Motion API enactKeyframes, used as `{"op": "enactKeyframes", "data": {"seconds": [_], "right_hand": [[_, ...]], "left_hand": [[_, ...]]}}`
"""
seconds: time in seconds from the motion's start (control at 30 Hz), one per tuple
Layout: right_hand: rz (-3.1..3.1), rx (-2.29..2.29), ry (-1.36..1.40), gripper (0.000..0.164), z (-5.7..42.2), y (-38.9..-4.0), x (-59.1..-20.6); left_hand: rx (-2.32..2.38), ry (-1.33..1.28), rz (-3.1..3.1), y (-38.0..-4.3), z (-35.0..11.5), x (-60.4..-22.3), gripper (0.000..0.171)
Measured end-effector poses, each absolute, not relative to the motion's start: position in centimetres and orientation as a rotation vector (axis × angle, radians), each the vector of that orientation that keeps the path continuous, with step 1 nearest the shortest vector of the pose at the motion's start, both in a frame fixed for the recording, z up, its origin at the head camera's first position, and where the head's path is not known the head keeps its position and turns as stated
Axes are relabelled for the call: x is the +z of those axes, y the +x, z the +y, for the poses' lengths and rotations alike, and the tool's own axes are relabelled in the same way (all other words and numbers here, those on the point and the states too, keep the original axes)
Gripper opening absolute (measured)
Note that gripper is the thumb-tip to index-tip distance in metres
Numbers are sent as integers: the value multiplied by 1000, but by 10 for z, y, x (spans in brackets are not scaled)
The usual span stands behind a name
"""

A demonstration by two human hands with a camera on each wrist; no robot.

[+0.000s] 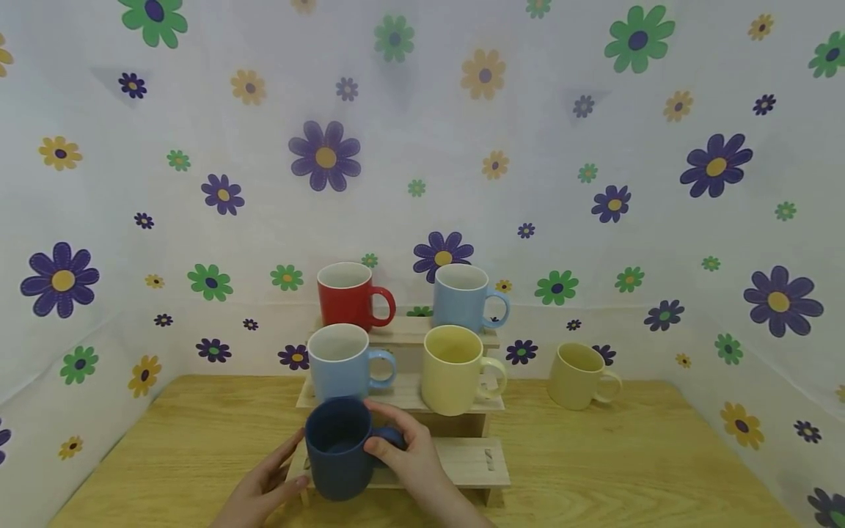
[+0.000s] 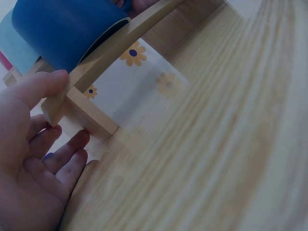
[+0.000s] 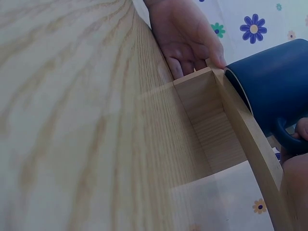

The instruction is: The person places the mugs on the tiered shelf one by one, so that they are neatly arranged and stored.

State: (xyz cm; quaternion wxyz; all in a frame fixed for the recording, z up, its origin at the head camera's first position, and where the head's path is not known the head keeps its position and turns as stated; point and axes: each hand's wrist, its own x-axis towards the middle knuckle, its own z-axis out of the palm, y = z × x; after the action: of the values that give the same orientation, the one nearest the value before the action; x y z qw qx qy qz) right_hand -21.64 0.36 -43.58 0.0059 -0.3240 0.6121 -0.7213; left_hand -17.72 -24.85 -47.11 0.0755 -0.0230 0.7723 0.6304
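Note:
A dark blue mug (image 1: 339,458) sits at the left end of the lowest step of a wooden stepped stand (image 1: 462,463), its handle facing right. My right hand (image 1: 417,456) grips that handle, thumb on the near side. On the other side, my left hand (image 1: 264,488) holds the left end of the lowest step. In the left wrist view, its thumb lies on the board's edge beside the mug (image 2: 70,29) and its fingers curl below. The mug's base tilts slightly off the board (image 3: 255,139) in the right wrist view.
On the middle step stand a light blue mug (image 1: 339,367) and a yellow mug (image 1: 452,370). A red mug (image 1: 345,301) and another light blue mug (image 1: 460,301) occupy the top step. Another yellow mug (image 1: 576,378) stands on the wooden table (image 1: 594,469) at right. Flowered cloth (image 1: 409,220) encloses the back and sides.

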Motion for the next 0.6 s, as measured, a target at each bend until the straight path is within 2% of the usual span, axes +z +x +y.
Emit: {"op": "enactKeyframes", "data": {"seconds": [0.6], "right_hand": [[1917,-2251,-986,48,3,-216,-434]], "left_hand": [[1870,-97,2353,-177,-248,-469,77]]}}
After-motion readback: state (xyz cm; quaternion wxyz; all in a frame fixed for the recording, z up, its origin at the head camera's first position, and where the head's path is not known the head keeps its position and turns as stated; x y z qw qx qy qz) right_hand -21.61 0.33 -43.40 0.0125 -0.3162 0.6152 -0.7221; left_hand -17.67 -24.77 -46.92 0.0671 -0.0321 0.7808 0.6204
